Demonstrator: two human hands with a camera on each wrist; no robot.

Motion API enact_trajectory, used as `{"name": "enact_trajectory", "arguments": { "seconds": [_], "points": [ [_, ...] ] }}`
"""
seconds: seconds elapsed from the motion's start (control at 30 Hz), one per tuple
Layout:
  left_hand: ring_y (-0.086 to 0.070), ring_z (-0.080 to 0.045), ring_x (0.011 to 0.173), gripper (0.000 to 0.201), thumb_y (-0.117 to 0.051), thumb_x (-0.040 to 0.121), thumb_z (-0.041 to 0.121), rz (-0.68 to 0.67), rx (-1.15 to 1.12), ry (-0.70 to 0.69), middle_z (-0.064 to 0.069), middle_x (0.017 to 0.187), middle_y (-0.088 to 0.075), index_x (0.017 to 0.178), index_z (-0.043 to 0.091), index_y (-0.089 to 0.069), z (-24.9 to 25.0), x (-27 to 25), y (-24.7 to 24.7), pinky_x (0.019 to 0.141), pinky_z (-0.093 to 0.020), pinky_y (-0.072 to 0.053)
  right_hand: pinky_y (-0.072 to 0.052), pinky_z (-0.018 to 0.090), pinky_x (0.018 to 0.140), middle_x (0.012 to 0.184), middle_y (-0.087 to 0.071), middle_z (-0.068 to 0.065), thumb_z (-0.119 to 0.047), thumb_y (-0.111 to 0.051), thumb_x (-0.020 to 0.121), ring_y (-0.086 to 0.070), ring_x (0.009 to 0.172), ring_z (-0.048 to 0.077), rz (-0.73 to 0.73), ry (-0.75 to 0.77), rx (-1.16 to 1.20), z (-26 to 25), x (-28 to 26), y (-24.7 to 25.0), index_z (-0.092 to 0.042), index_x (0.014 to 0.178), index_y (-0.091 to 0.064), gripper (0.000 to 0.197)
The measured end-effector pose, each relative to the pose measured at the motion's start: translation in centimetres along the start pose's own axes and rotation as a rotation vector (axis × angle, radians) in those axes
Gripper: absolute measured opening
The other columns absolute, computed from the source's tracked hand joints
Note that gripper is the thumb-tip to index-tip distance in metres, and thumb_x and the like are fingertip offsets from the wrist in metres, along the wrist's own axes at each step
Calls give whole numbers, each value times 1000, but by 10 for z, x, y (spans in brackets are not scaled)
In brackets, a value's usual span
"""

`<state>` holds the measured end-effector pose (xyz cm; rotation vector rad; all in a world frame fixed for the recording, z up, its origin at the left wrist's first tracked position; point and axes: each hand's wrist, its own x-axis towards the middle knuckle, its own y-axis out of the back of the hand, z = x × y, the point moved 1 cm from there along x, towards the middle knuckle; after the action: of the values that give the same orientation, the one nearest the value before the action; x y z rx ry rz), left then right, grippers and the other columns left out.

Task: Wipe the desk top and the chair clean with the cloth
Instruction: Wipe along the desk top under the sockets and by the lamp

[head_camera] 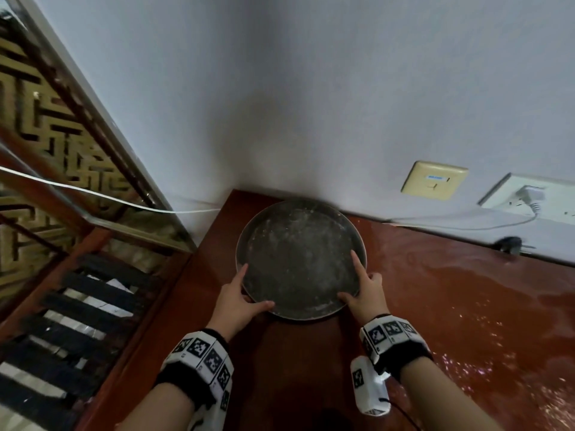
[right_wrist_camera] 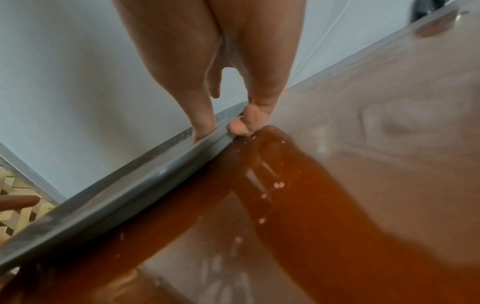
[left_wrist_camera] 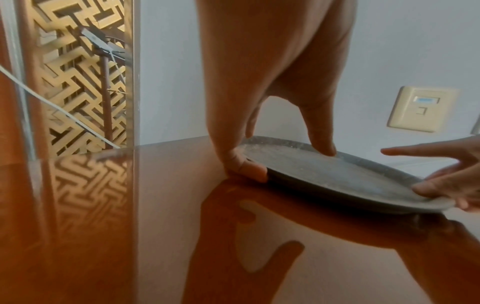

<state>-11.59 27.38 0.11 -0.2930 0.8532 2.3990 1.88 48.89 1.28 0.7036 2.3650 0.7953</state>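
Observation:
A round grey metal tray (head_camera: 298, 259), dusty inside, sits in the far left corner of the glossy red-brown desk top (head_camera: 435, 306), against the wall. My left hand (head_camera: 253, 287) grips its near left rim, thumb on top and fingers curled underneath (left_wrist_camera: 246, 168). My right hand (head_camera: 353, 279) grips the near right rim the same way, fingers (right_wrist_camera: 244, 123) hooked under the edge. I cannot tell whether the tray (left_wrist_camera: 324, 172) is off the surface. No cloth and no chair are in view.
Wet streaks and droplets (head_camera: 466, 337) cover the desk to the right of the tray. A small dark object (head_camera: 510, 244) lies at the back edge. Wall sockets (head_camera: 434, 180) and a plugged-in white cable (head_camera: 529, 194) sit above it. A lattice screen (head_camera: 46, 135) stands past the desk's left edge.

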Motion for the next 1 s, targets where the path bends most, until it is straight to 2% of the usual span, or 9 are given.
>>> {"name": "enact_trajectory", "arguments": {
  "seconds": [0.1,0.2,0.27,0.43,0.57,0.63,0.73,0.87,1.0],
  "points": [
    [-63,-20,98,102,-85,68,19,-3,32,-2,-15,131,-47,149,22,-23,-2,-4,4,89,-34,-51,-41,26,93,123,-31,10,-20,-70,82,-42,83,10,33,16,-90,0,-7,4,-33,148,-8,91],
    [-60,-10,90,96,-81,72,13,21,33,-33,-8,126,-48,149,26,-25,-2,-18,9,84,-27,-50,-48,27,84,117,-28,3,-34,-72,78,-50,86,14,80,119,-141,6,-38,9,-36,147,-6,95],
    [-58,-8,89,93,-79,74,9,46,45,-54,-3,121,-45,148,28,-26,-3,-32,13,82,-23,-47,-48,24,80,112,-30,-3,-35,-72,77,-52,89,12,20,201,-143,15,-73,5,-41,143,-9,92],
    [-53,-8,99,87,-75,79,10,-7,125,-86,4,117,-40,148,28,-26,-15,-81,9,85,-18,-41,-38,12,84,106,-39,-10,-37,-69,80,-48,94,2,-126,210,-170,42,-160,-18,-35,135,-45,60],
    [-48,-4,107,79,-73,80,14,-153,219,-149,9,119,-36,146,28,-32,-30,-118,-4,91,-17,-41,-37,12,92,121,-39,-12,-32,-67,83,-44,112,5,-202,200,-297,60,-209,-39,-38,135,-43,58],
    [-46,-5,114,74,-72,82,15,-205,248,-165,10,120,-35,145,26,-34,-38,-133,-6,97,-19,-40,-41,19,94,127,-43,-5,-23,-77,73,-46,116,15,-212,171,-384,64,-225,-47,-35,134,-47,69],
    [-43,-8,124,68,-68,85,17,-248,308,-183,10,128,-35,145,27,-36,-52,-153,5,100,-16,-34,-50,21,75,104,-55,3,-6,-92,37,-62,86,22,-62,175,-423,71,-228,-62,-24,113,-68,82],
    [-37,-9,129,70,-65,88,17,-231,391,-193,11,141,-31,146,31,-30,-80,-172,39,102,-17,-31,-39,21,92,110,-28,-3,-9,-69,78,-50,106,23,19,56,-296,33,-215,-83,-22,137,-46,64],
    [-32,-11,134,80,-64,87,12,-136,398,-139,7,146,-25,150,28,-18,-111,-182,86,104,-20,-31,-35,22,98,128,-29,7,-17,-61,87,-46,114,23,-33,106,-313,-30,-191,-132,-24,143,-36,62]
  ]
}}
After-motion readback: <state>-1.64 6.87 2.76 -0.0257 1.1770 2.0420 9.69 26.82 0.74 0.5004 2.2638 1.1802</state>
